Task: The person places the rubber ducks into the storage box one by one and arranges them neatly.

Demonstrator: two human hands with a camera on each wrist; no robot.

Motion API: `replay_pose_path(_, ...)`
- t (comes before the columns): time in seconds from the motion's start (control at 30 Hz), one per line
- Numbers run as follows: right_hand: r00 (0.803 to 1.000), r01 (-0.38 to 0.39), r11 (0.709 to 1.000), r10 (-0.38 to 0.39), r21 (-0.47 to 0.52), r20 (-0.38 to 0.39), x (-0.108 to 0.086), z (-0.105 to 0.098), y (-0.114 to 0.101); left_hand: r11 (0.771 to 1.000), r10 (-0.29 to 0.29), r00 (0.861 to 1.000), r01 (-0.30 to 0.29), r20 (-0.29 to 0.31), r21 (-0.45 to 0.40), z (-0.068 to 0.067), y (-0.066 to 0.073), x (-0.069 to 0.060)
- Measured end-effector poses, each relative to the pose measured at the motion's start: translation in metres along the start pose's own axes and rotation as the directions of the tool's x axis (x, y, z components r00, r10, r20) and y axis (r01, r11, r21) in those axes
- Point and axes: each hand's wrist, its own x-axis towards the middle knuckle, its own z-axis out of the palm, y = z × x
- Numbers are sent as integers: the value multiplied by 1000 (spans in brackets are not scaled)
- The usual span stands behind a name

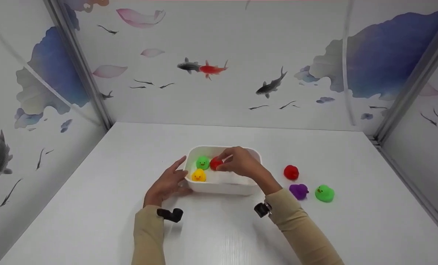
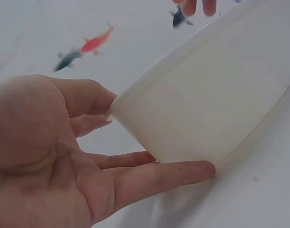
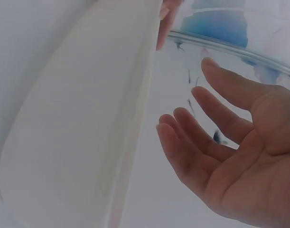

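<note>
A white plastic box (image 1: 219,188) stands on the table, with a green rubber duck (image 1: 203,162), a yellow rubber duck (image 1: 199,175) and a red rubber duck (image 1: 216,163) inside. My left hand (image 1: 169,183) holds the box at its left end; in the left wrist view, fingers touch its rim and reach along the lower wall. Over the box is my right hand (image 1: 239,162), its fingertips beside the red duck. The right wrist view shows that hand (image 3: 230,137) with loosely bent, spread fingers and nothing between them. The box wall (image 3: 78,114) hides the ducks there.
Right of the box lie another red duck (image 1: 291,172), a purple duck (image 1: 299,191) and another green duck (image 1: 324,193). White panels (image 1: 219,103) printed with fish and petals enclose the white table (image 1: 149,147) at the back and sides.
</note>
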Motion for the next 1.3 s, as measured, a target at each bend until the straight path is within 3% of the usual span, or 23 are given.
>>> replay_pose_path(0.27,998,59,994,-59,90,-6,-26,-27,19,1000,-7,1000,7,-7,28,0,0,-2)
replay_pose_path(0.47,997,78,986,-73,145,-35,-32,-45,46,1000,1,1000,-1,-7,22,0,-1,-2)
replay_pose_path(0.93,988,-69,986,89,150,-129,-41,-90,104,1000,0,1000,0,-17,-2,3,-2,0)
replay_pose_path(1.13,986,-74,984,97,163,-137,-48,-101,127,1000,9,1000,-9,-15,6,0,-2,-1)
replay_pose_path(1.3,992,-39,992,53,121,-113,-49,-107,147,1000,5,1000,-5,-17,17,-1,-1,-2)
